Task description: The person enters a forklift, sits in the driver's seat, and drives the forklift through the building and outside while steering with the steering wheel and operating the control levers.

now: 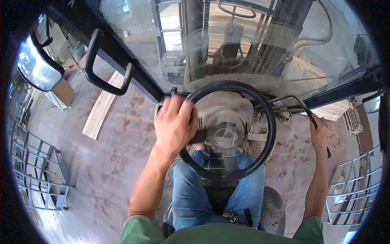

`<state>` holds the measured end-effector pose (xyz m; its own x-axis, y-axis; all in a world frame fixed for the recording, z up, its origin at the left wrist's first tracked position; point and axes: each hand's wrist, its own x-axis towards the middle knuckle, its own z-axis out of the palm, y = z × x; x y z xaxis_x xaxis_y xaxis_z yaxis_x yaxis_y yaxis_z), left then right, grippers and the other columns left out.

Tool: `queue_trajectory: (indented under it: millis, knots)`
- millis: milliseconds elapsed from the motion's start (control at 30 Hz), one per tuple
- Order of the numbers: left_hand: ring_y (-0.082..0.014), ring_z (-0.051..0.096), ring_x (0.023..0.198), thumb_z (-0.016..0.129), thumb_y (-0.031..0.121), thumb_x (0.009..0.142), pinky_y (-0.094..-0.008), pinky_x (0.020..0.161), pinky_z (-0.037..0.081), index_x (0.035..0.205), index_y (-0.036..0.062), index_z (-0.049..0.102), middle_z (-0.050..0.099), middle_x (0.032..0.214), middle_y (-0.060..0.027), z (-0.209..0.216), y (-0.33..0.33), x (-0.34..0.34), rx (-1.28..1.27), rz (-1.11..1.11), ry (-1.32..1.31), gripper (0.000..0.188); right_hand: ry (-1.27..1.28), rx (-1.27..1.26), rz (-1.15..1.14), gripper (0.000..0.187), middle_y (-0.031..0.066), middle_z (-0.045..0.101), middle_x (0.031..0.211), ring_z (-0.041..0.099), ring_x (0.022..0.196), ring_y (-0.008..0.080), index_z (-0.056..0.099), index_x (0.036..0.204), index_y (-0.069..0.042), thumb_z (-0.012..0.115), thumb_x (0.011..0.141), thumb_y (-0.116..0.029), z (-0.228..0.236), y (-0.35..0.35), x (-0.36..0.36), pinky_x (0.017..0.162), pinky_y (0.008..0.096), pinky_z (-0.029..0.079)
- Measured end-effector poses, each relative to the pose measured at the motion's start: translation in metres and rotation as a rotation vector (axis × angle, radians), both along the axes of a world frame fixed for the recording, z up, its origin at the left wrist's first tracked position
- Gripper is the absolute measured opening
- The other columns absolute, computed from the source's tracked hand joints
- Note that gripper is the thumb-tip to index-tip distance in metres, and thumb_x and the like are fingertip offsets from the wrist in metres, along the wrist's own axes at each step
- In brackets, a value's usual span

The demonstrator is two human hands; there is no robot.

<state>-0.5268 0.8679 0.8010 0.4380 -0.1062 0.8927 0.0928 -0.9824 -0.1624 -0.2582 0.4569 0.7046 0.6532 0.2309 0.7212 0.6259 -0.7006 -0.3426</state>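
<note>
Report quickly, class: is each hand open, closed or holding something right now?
Left hand: curled over the left rim of the steering wheel; its grip is hidden, so cannot be told.
Right hand: closed, holding a bent black lever.

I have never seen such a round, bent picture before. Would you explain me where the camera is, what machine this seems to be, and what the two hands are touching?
The camera is worn on a person's head and looks down; its wide lens bends straight edges. The person sits in a vehicle, probably a forklift, judging by the tall metal bars beyond the front window. No robot is here, only two bare hands. The left hand is at the left side of the black steering wheel; it is blurred, so its exact grip is unclear. The right hand holds a black lever off to the right. Outside, at left, are a mirror and a pale wooden board on the floor.
</note>
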Motion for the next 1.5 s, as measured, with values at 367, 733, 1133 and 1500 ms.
queue_trajectory:
  millis: [367,733,1133,1500]
  knots:
    - [-0.0285,0.059,0.077,0.078,0.003,0.074,-0.0389,0.064,0.051,0.091,0.0066,0.063,0.06,0.089,-0.0094,-0.061,-0.02,-0.065,-0.105,0.01,0.077,0.024,-0.047,-0.028,0.015,0.036,0.0209,0.062,0.097,0.062,0.086,0.0413,0.066,0.129,-0.006,0.064,0.093,-0.004,-0.006,0.005,0.008,0.074,0.0464,0.05]
    - [-0.0234,0.063,0.072,0.078,0.007,0.075,-0.035,0.057,0.052,0.09,0.0093,0.063,0.06,0.088,-0.0059,-0.063,-0.02,-0.064,-0.083,0.023,0.051,0.022,0.01,-0.038,-0.004,0.038,0.0204,0.062,0.099,0.063,0.088,0.0405,0.067,0.129,-0.007,0.063,0.091,-0.002,0.005,0.008,-0.002,0.076,0.0455,0.05]
    - [-0.0262,0.064,0.073,0.079,0.005,0.075,-0.038,0.059,0.053,0.092,0.0077,0.063,0.061,0.088,-0.0084,-0.064,-0.028,-0.067,-0.142,0.019,0.095,0.024,-0.024,-0.083,-0.021,0.036,0.0199,0.064,0.096,0.064,0.088,0.0384,0.069,0.124,-0.002,0.067,0.088,-0.001,-0.003,-0.006,0.006,0.077,0.0454,0.05]
    - [-0.0239,0.064,0.07,0.076,0.013,0.083,-0.0384,0.052,0.052,0.091,0.0117,0.059,0.057,0.087,-0.0056,-0.076,-0.019,-0.039,-0.138,0.02,0.096,0.018,0.016,-0.122,-0.001,0.038,0.0191,0.062,0.107,0.066,0.091,0.0376,0.063,0.134,-0.004,0.062,0.096,-0.01,-0.01,0.0,0.038,0.075,0.0455,0.052]
